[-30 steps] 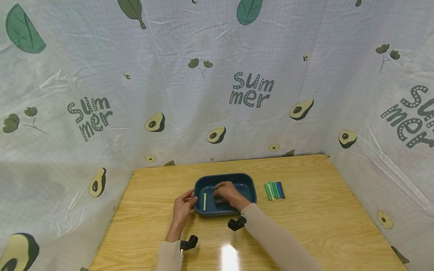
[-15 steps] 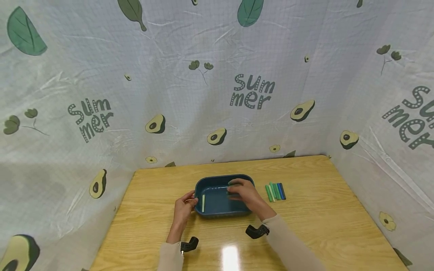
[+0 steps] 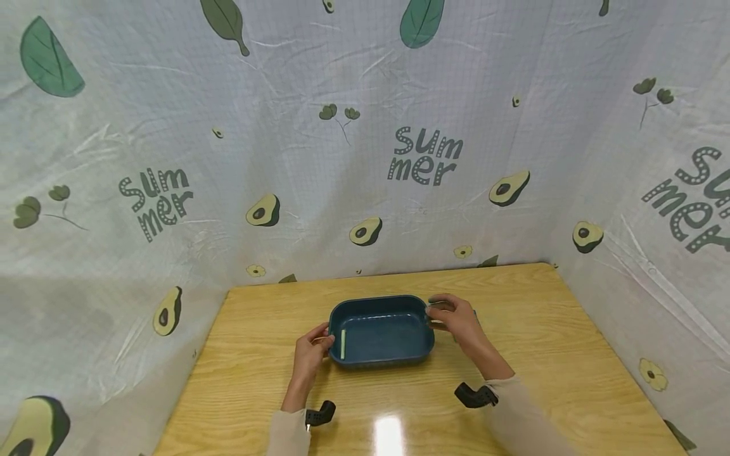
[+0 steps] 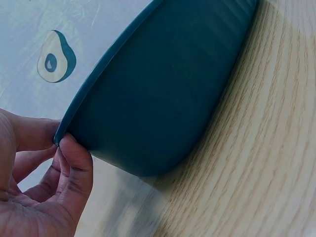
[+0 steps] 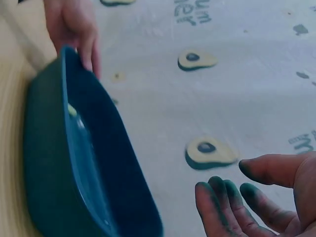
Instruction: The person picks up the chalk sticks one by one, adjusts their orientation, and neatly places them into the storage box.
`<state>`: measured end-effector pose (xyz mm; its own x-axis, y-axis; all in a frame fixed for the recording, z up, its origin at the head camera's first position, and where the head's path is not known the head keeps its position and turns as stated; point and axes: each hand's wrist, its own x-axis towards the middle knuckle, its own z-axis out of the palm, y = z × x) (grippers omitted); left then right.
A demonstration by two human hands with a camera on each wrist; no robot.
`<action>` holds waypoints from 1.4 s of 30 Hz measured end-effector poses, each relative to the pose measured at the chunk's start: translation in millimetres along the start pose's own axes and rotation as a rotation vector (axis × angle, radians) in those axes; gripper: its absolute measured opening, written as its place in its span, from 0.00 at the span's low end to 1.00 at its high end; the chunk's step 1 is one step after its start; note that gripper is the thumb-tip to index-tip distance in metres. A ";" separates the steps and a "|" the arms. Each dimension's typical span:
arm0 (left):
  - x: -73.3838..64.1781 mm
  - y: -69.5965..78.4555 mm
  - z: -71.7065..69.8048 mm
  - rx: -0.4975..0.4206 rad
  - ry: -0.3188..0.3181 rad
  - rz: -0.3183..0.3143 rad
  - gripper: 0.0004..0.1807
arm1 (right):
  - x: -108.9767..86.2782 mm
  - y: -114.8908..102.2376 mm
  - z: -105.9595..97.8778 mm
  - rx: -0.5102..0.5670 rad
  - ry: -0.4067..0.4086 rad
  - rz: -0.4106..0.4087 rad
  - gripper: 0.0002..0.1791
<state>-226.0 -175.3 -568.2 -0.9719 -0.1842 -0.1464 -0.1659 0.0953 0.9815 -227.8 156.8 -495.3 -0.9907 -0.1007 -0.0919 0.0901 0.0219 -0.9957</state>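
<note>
A dark blue plastic tub (image 3: 393, 342) stands on the table, with one pale yellow-green chalk stick (image 3: 343, 345) lying at its left end. My left hand (image 3: 310, 354) pinches the tub's left rim between thumb and fingers; the left wrist view shows this grip on the tub (image 4: 148, 98) closely. Over at the right rim, my right hand (image 3: 459, 322) is held with relaxed, parted fingers. In the right wrist view that hand (image 5: 266, 202) has green-stained fingertips and nothing between them. It mostly hides the row of green, pale and blue chalk sticks behind it.
The wooden table (image 3: 274, 304) extends around the tub on all sides. A pale sheet (image 3: 308, 164) printed with avocados and "summer" hangs along the back and both sides. Black wrist cameras are strapped to both forearms.
My right hand has moved right, from inside the tub out to its right rim, now covering most of the chalk row. The left hand keeps its hold on the rim.
</note>
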 end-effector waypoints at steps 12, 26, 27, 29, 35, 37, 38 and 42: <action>-6.4 9.5 0.7 0.006 -0.007 -0.014 0.23 | -15.4 2.2 -49.0 -0.186 0.181 -0.002 0.24; -0.2 0.6 1.7 -0.006 0.019 -0.017 0.22 | -16.6 31.6 -75.9 -0.159 0.436 0.017 0.23; 0.0 0.9 1.7 -0.005 0.023 -0.022 0.22 | -16.6 33.4 -76.6 -0.168 0.447 0.019 0.23; 0.1 1.1 1.8 -0.003 0.023 -0.018 0.22 | -17.0 37.6 -77.5 -0.192 0.471 0.023 0.23; 0.2 0.8 2.2 -0.014 0.023 -0.015 0.22 | -14.3 54.4 -77.5 -0.294 0.565 0.027 0.22; 0.3 0.5 2.2 -0.014 0.026 -0.021 0.22 | -12.8 61.0 -75.5 -0.339 0.607 0.021 0.20; 0.3 0.3 2.1 -0.011 0.025 -0.021 0.22 | -12.0 64.3 -74.1 -0.355 0.630 0.015 0.20; -0.4 0.0 2.1 0.003 0.020 -0.030 0.22 | -7.7 77.2 -67.9 -0.366 0.711 -0.005 0.19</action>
<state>-226.0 -173.1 -568.3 -0.9630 -0.2065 -0.1733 -0.1955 0.0923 0.9763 -220.1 226.8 -570.6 -0.8301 0.5537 0.0654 0.1685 0.3608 -0.9173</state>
